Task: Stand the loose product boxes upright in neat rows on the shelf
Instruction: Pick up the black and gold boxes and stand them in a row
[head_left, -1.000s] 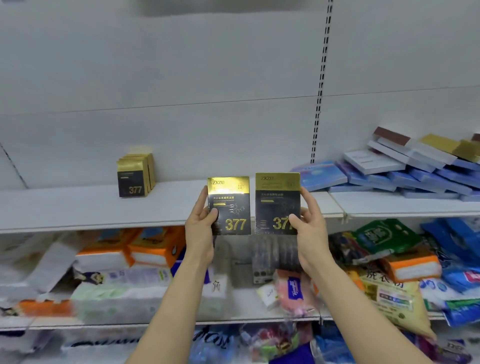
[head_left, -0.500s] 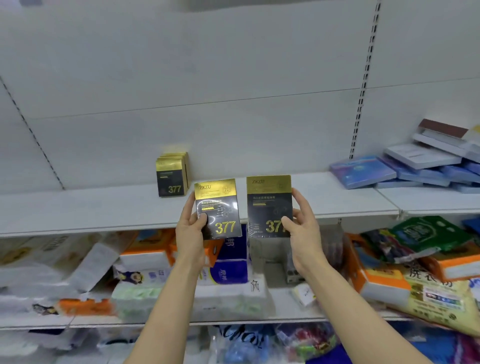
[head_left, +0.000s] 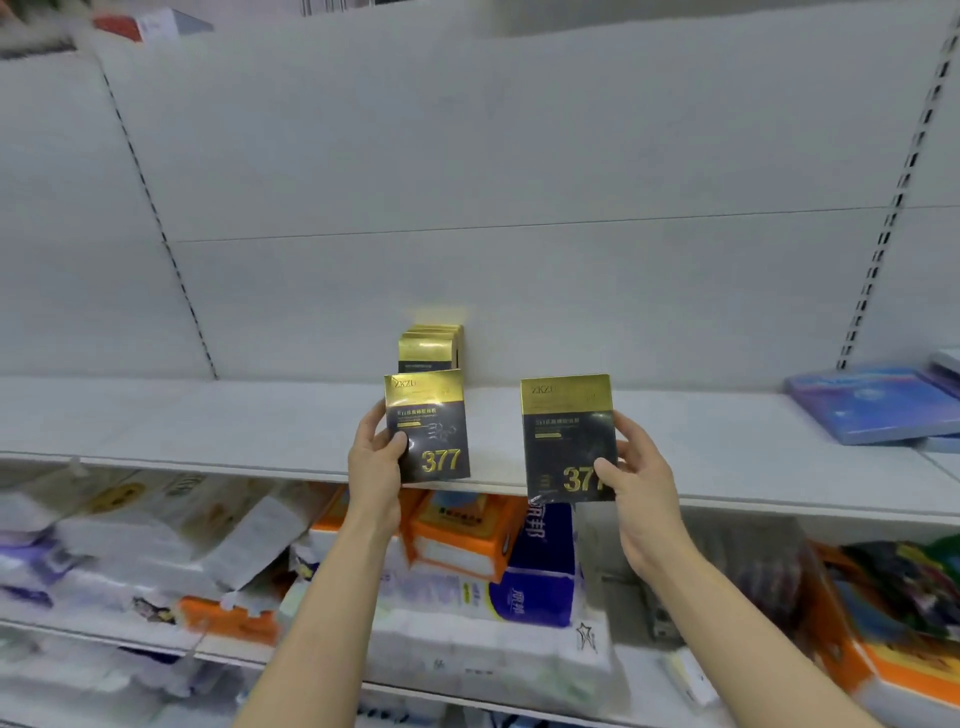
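The person holds two flat black-and-gold product boxes up in front of the white shelf (head_left: 208, 421), one in each hand. The left hand (head_left: 375, 457) is closed round the left box (head_left: 428, 426), thumb across its printed face near the lower left corner and the other fingers hidden behind it. The right hand (head_left: 631, 473) grips the right box (head_left: 569, 439) the same way from its right edge, thumb pressed beside the gold "377". Both boxes face the camera, close to upright — the left one leans slightly — with a clear gap between them.

Holding each by an outer edge keeps the labels readable and leaves the bottom edges free, which looks like the sensible grip for setting a box down on its base. The left box sits directly in front of a short row of matching boxes (head_left: 431, 345) already standing at the back of the shelf against the wall panel, so it is probably meant to go at the front of that row. The right box hangs lower, overlapping the shelf's front lip, and would likely start a second row just beside the first.

Further right, flat blue boxes (head_left: 872, 410) lie loose on the same shelf — not yet stood up.
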